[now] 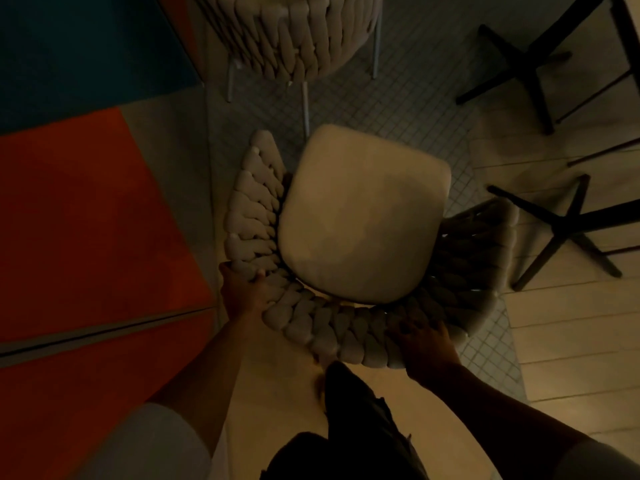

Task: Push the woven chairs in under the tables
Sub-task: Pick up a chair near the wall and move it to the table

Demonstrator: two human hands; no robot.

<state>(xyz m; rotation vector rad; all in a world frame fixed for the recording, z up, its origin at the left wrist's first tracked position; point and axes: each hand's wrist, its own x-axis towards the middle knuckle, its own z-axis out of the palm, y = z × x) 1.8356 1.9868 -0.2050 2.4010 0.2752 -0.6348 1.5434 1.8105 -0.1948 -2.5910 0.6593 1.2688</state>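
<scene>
Gripping the woven chair point(363, 216) by its curved backrest point(311, 323), close in front of the body. Left hand point(242, 289) curled over the left bend, right hand point(426, 344) curled over the rear right, well apart. Hemmed on the left by an orange surface point(86, 220), on the right by a black table base point(568, 226) just beside the arm. Second woven chair point(294, 32) near ahead, tiled floor point(398, 98) between.
</scene>
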